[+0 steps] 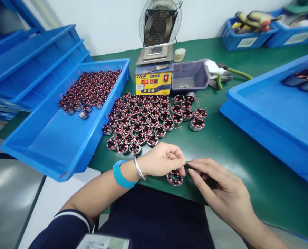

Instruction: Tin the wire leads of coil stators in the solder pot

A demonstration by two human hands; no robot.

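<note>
Resting axis-upright on the table (249, 152), the coil (174, 177) lies just under the fingertips of the left hand (164, 159), nearer it than the right hand (222, 183), the left grip pressed together, its catch too small to tell, the right slightly spread

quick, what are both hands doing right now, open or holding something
Left hand: curled by a copper-wound ring; grip can't be told.
Right hand: fingers bent, grip can't be told.
</note>
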